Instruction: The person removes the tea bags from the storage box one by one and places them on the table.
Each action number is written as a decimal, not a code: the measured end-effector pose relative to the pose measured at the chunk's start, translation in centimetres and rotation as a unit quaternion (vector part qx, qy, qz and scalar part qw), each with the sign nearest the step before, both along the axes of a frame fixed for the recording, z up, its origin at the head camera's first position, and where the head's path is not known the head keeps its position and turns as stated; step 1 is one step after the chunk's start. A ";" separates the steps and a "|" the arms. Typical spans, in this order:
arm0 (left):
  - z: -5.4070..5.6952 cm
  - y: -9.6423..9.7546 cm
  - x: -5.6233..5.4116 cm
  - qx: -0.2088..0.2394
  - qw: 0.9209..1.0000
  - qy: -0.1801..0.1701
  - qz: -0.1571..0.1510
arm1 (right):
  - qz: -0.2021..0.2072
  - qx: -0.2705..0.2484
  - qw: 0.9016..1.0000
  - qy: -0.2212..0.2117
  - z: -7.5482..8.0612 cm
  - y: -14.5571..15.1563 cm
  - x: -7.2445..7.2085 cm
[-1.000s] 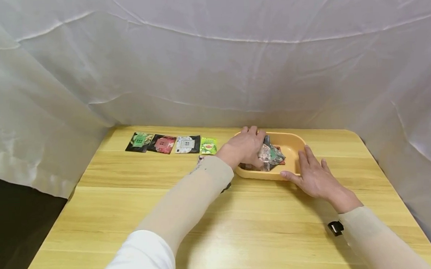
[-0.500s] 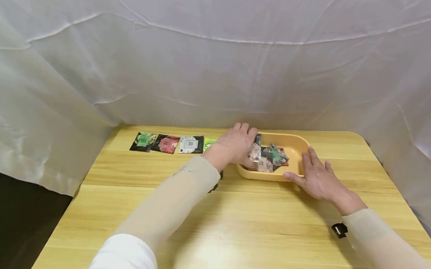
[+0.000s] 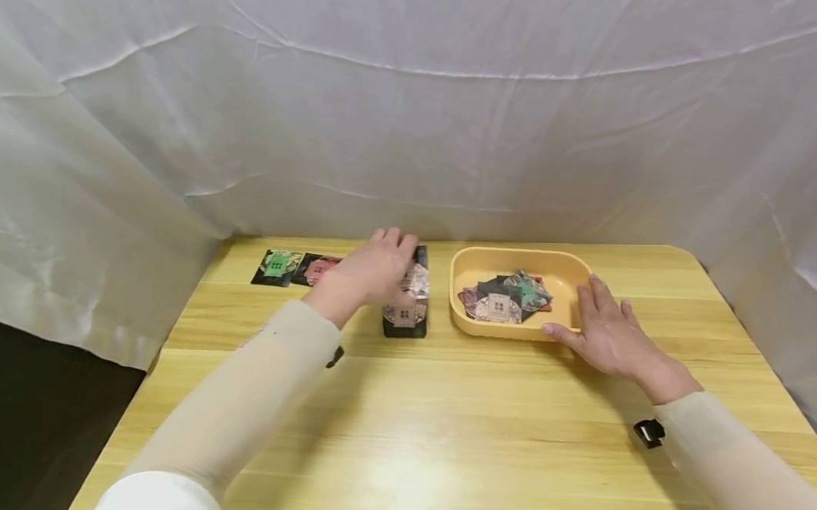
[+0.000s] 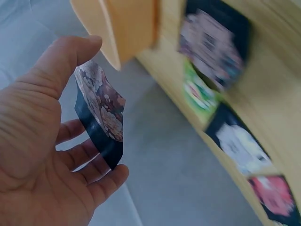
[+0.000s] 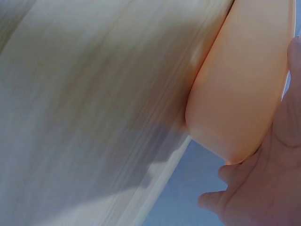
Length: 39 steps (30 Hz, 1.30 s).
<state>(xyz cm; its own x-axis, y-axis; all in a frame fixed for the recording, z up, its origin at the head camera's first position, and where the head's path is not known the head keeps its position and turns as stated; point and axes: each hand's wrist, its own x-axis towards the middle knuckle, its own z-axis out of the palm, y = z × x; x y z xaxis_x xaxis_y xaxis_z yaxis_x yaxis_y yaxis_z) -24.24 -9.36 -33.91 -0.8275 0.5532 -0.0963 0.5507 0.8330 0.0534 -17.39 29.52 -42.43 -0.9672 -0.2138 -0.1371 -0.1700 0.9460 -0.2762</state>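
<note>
In the head view my left hand (image 3: 375, 271) is left of the yellow plastic tray (image 3: 460, 264). It pinches a flat tea bag sachet (image 4: 101, 108), dark with pink flowers, between thumb and fingers. Just below the held one, a similar floral tea bag (image 3: 405, 318) lies on the table. My right hand (image 3: 614, 337) rests with spread fingers against the tray's near right corner, thumb at the front wall. Several tea bags (image 3: 500, 308) lie overlapping in the tray's left part. The white and the green tea bags are behind my left hand in the head view.
A green-and-black tea bag (image 3: 277, 267) and a red one (image 3: 319, 269) lie at the table's far left. A white one (image 4: 240, 143) and a green one (image 4: 200, 92) continue that row in the left wrist view. Pale curtains (image 3: 402, 132) stand behind the wooden table (image 3: 459, 422).
My left hand has reached into the tray, taken out a floral tea bag and moved left over the row. My right hand stays at the tray's corner.
</note>
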 end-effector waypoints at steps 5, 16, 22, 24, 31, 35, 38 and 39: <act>-0.7 -3.8 0.5 0.003 0.999 -0.025 0.037 | 0.000 -0.002 1.000 0.001 0.0 0.1 0.1; -3.1 -8.0 0.7 -0.010 0.995 -0.071 0.071 | -0.002 -0.002 1.000 -0.004 0.0 0.3 0.0; -4.4 -7.5 0.1 -0.033 0.993 -0.096 0.067 | -0.004 -0.004 1.000 -0.006 0.0 0.3 0.0; -4.6 -7.1 0.0 -0.037 0.992 -0.104 0.063 | -0.004 -0.005 1.000 -0.006 0.0 0.4 0.0; -5.3 -6.3 -0.4 -0.047 0.991 -0.118 0.050 | -0.005 -0.005 1.000 -0.012 -0.2 0.4 -0.1; -5.7 -6.0 -0.5 -0.046 0.989 -0.130 0.057 | -0.006 -0.005 1.000 -0.012 -0.2 0.4 -0.1; -6.0 -5.9 -0.7 -0.046 0.989 -0.131 0.057 | -0.006 -0.006 1.000 -0.011 -0.2 0.4 -0.1; -6.0 -5.9 -0.7 -0.046 0.989 -0.131 0.057 | -0.006 -0.007 1.000 -0.011 -0.1 0.4 0.0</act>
